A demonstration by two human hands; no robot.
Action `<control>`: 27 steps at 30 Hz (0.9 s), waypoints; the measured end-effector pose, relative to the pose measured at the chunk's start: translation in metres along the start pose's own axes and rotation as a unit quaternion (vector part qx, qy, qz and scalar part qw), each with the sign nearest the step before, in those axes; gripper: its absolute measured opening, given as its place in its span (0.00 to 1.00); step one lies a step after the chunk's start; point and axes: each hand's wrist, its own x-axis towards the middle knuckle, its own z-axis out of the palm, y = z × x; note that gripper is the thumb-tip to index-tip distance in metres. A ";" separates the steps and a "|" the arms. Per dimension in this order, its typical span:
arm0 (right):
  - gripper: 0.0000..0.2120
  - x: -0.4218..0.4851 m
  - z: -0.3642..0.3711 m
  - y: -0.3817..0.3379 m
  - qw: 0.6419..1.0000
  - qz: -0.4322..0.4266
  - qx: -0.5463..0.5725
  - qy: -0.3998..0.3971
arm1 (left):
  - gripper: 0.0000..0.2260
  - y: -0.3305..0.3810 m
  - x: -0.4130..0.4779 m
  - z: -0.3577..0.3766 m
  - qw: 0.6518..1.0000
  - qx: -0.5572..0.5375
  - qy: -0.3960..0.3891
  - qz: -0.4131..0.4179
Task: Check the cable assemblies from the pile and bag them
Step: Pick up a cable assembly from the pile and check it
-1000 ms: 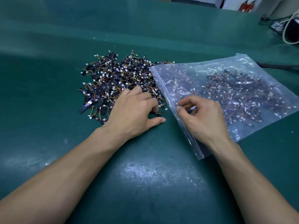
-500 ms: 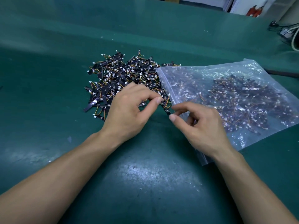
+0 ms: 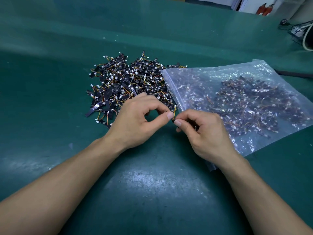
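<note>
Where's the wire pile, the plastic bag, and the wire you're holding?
pile of cable assemblies (image 3: 128, 82), head view, middle of the heap.
plastic bag (image 3: 245, 70), head view, bare upper wall.
held cable assembly (image 3: 174, 111), head view, its orange wire.

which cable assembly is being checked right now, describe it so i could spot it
On the green table, a loose pile lies left of a clear zip bag. Just in front of where they meet, the left hand and right hand bring their fingertips together. The cable assembly pinched there, with orange and yellow wires, is the only one held rather than lying in pile or bag.
</note>
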 end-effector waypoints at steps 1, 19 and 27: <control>0.05 0.000 0.000 0.000 1.000 0.000 0.002 0.002 | 0.05 0.000 0.000 0.000 1.000 0.001 -0.002 0.002; 0.07 0.000 -0.002 0.002 0.999 -0.021 0.009 -0.032 | 0.03 0.001 -0.001 0.002 0.999 -0.035 -0.027 -0.005; 0.08 0.000 -0.003 0.002 0.999 -0.001 0.039 -0.021 | 0.05 -0.003 0.000 0.004 0.998 -0.017 -0.030 0.044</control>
